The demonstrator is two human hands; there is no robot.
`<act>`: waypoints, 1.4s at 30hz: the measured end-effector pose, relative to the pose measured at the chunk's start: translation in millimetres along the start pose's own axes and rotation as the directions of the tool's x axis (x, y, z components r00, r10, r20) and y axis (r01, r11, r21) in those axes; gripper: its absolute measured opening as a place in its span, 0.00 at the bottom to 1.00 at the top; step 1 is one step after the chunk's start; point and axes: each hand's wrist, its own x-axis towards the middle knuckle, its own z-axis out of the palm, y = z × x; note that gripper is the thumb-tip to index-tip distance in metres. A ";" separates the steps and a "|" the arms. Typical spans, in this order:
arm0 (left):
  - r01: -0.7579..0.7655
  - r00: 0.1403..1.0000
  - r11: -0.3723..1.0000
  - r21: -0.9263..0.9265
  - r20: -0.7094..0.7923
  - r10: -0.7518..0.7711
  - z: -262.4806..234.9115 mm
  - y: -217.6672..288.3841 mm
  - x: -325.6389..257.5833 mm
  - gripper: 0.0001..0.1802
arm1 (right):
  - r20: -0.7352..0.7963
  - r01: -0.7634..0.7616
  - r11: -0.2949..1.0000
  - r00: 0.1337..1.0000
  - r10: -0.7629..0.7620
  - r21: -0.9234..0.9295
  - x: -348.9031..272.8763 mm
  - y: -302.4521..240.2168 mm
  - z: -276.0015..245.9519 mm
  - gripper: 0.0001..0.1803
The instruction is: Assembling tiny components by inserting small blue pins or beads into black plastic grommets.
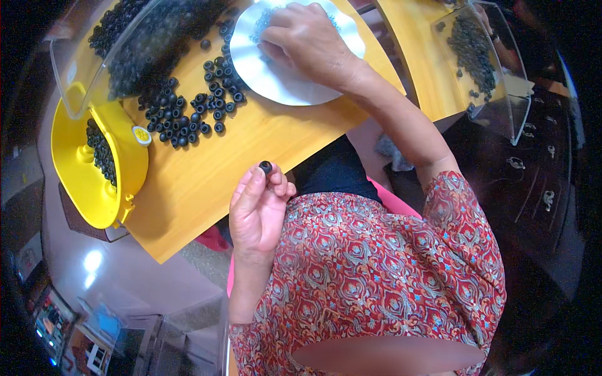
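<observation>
Near the table's front edge, my left hand pinches a small round black piece with a hole between thumb and fingertips. My right hand is lowered over a white plate with a wavy rim. Small pale blue clear bits lie on that plate around my fingers. The right fingers are curled together and point down; whatever they hold is hidden behind the hand. Left of the plate, many loose black round pieces like the held one are scattered on the wooden table.
A clear plastic bin stands by a large heap of black pieces at the far left. A yellow tub with more pieces sits at the table's left edge. On a second table at right, another clear box holds dark pieces, with someone's arm beside it.
</observation>
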 end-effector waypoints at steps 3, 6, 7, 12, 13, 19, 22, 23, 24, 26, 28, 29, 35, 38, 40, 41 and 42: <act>-0.002 1.000 1.000 0.002 -0.019 0.002 0.2 -0.7 -0.3 0.11 | -0.051 0.004 0.987 0.999 0.004 0.160 -10.3 12.0 4.6 0.06; -0.022 1.000 1.000 0.021 -0.020 0.022 0.0 1.4 0.1 0.11 | 0.031 -0.192 0.802 0.977 0.211 0.565 -12.5 -1.1 -13.4 0.07; -0.031 0.999 0.999 0.045 -0.007 0.031 1.2 2.3 0.7 0.11 | 0.032 -0.194 0.804 0.977 0.213 0.563 -13.8 -4.8 -19.2 0.07; -0.127 0.992 0.980 0.153 -0.005 0.130 12.7 5.0 0.5 0.11 | 0.406 -0.476 0.140 0.844 0.350 0.868 -15.5 -25.1 -48.0 0.11; -0.177 0.983 0.962 0.206 -0.002 0.181 15.4 6.0 0.6 0.11 | 0.446 -0.494 0.063 0.827 0.343 0.867 -16.4 -29.2 -52.2 0.11; -0.259 0.964 0.928 0.267 0.014 0.265 26.5 12.4 2.7 0.12 | 0.651 -0.632 -0.162 0.720 0.239 0.758 -20.8 -53.3 -71.2 0.09; -0.281 0.959 0.945 0.170 0.074 0.272 28.3 13.4 3.5 0.12 | 0.479 -0.477 -0.067 0.851 0.214 0.876 -26.0 -64.5 -65.0 0.08; -0.282 0.959 0.944 0.171 0.069 0.274 28.3 13.4 3.4 0.12 | 0.482 -0.478 -0.072 0.851 0.211 0.876 -28.4 -66.7 -62.5 0.08; -0.283 0.958 0.945 0.162 0.083 0.273 28.9 12.9 3.0 0.12 | 0.419 -0.422 -0.016 0.891 0.174 0.906 -30.4 -68.3 -60.2 0.08; -0.287 0.957 0.946 0.152 0.095 0.275 30.8 11.8 1.3 0.12 | 0.326 -0.338 0.089 0.936 0.131 0.937 -31.8 -71.2 -59.7 0.07; -0.292 0.955 0.941 0.173 0.105 0.277 32.5 11.6 -0.6 0.13 | 0.273 -0.292 0.172 0.953 0.128 0.941 -33.1 -75.2 -58.5 0.07; -0.291 0.955 0.941 0.172 0.105 0.276 33.3 11.1 -0.8 0.13 | 0.219 -0.244 0.257 0.968 0.122 0.935 -33.3 -77.3 -57.9 0.07; -0.282 0.959 0.935 0.213 0.045 0.279 36.1 11.5 -3.9 0.14 | 0.144 -0.170 0.369 0.985 0.098 0.914 -33.6 -83.6 -57.4 0.07; -0.292 0.956 0.936 0.198 0.033 0.291 33.6 11.3 -5.2 0.15 | 0.088 -0.109 0.437 0.994 0.068 0.893 -33.8 -84.6 -57.2 0.08; -0.323 0.946 0.925 0.198 0.073 0.315 31.7 11.4 -5.2 0.14 | 0.053 -0.074 0.482 0.997 0.057 0.873 -33.6 -85.4 -55.8 0.09; -0.323 0.946 0.925 0.198 0.073 0.315 31.0 11.3 -4.9 0.14 | -0.003 -0.024 0.551 0.999 0.047 0.834 -33.0 -85.9 -54.8 0.08; -0.340 0.941 0.916 0.214 0.077 0.331 30.3 11.2 -4.4 0.14 | -0.058 0.025 0.616 0.998 0.034 0.788 -32.8 -86.3 -54.2 0.07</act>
